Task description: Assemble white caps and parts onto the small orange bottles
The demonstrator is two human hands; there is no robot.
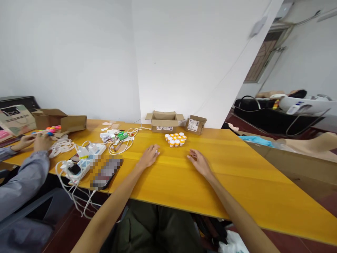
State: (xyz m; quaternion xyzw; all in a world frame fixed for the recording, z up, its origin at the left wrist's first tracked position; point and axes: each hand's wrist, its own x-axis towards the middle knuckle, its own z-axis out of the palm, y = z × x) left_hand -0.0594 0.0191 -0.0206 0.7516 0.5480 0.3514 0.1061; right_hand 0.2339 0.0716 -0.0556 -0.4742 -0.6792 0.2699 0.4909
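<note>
Cluster of white-lidded jars with orange rims (177, 142) on the table (237, 168), just in front of the open cardboard box (158, 124). My left hand (149, 156) is nearer me than the box, fingers loosely curled; white speck at the fingertips, can't tell whether it's gripping anything. My right hand (200, 163), front-right of the box, has thumb and fingers apart, holding nothing. Smaller carton (200, 125) right of the box, phone (109, 172) front-left of it.

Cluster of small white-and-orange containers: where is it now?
Centrally in the head view, the container cluster stands on the table in front of the open cardboard box, beyond and between the person's left hand and right hand.
</note>
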